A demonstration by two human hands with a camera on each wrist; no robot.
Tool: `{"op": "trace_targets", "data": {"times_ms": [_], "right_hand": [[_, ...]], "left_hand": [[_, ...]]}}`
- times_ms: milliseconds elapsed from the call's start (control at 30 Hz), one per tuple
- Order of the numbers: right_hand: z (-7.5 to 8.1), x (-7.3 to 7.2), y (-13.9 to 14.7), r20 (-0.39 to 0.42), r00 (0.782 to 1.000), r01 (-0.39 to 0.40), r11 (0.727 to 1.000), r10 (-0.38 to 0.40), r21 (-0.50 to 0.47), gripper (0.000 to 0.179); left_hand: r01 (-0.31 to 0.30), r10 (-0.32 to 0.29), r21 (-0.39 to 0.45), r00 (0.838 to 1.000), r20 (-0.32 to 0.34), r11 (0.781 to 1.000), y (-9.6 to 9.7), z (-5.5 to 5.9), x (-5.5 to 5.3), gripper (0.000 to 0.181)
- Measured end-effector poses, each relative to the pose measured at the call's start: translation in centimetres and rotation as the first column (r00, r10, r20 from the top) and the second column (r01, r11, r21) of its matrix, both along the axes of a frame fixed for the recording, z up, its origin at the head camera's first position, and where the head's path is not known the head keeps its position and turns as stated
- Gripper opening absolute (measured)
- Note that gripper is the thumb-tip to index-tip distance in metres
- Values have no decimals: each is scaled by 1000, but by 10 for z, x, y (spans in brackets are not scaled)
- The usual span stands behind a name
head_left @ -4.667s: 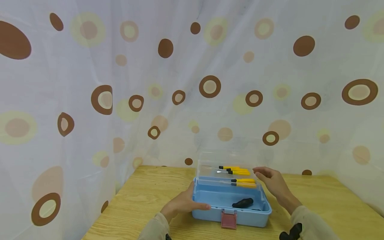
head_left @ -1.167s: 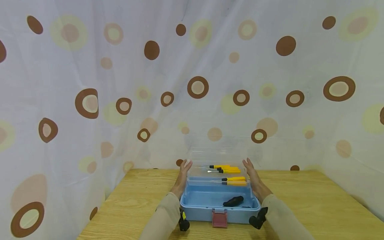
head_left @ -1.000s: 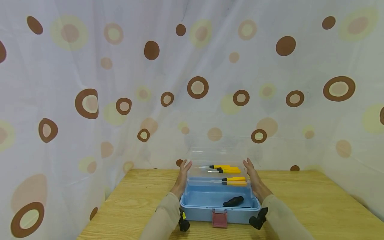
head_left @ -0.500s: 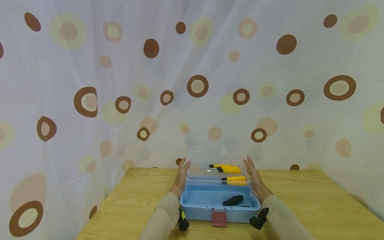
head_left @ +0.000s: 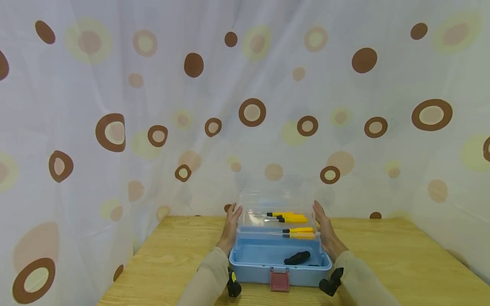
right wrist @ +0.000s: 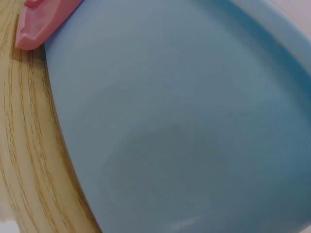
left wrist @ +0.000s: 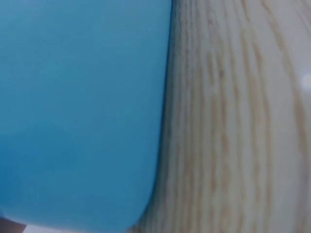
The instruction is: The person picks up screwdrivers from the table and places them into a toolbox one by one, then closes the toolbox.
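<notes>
A blue toolbox (head_left: 252,274) stands with its clear lid (head_left: 306,197) raised at the back. Several yellow-and-black screwdrivers (head_left: 292,219) lie across the clear plastic part above the blue base. Inside the base rests a dark, rounded object (head_left: 297,258). My left hand (head_left: 231,227) is along the left side of the lid, fingers extended upward. On the opposite side my right hand (head_left: 328,233) stands likewise, fingers straight, palm facing the box. Both wrist views are filled by the box's blue walls, the left wall (left wrist: 82,97) and the right wall (right wrist: 160,111); fingers are hidden there.
A pink latch (head_left: 280,280) hangs down at the toolbox's front. The box sits on a wood-grain table (head_left: 183,255). Behind and beside the table hangs a white curtain (head_left: 214,85) with brown and beige circles.
Since the oldest frame, my left hand has gone from the front left corner up beside the lid, and my right hand has straightened along its right side. Lately a glare appears on the lid.
</notes>
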State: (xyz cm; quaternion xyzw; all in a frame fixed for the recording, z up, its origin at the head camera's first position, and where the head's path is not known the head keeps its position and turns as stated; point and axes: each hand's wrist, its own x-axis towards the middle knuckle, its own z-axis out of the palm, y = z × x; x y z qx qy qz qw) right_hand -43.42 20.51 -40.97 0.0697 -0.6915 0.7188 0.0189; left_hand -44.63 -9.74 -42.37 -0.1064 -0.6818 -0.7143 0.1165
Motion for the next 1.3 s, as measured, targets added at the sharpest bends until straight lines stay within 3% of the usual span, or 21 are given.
{"op": "trace_targets", "data": {"times_ms": [233, 633, 1000, 1300], "right_hand": [[-4, 3, 0, -31, 999, 9, 1000, -9, 3, 74], [-3, 5, 0, -28, 999, 21, 999, -22, -35, 79], [-3, 5, 2, -58, 997, 53, 998, -51, 17, 70], [-4, 9, 3, -4, 999, 35, 999, -35, 0, 77]], "left_hand": [[-20, 20, 0, 1000, 20, 1000, -2, -2, 6, 80], [-25, 25, 18, 1000, -8, 1000, -2, -2, 4, 80], [-57, 61, 36, 994, -95, 998, -2, 0, 3, 69], [-67, 71, 38, 990, -122, 997, -3, -4, 0, 62]]}}
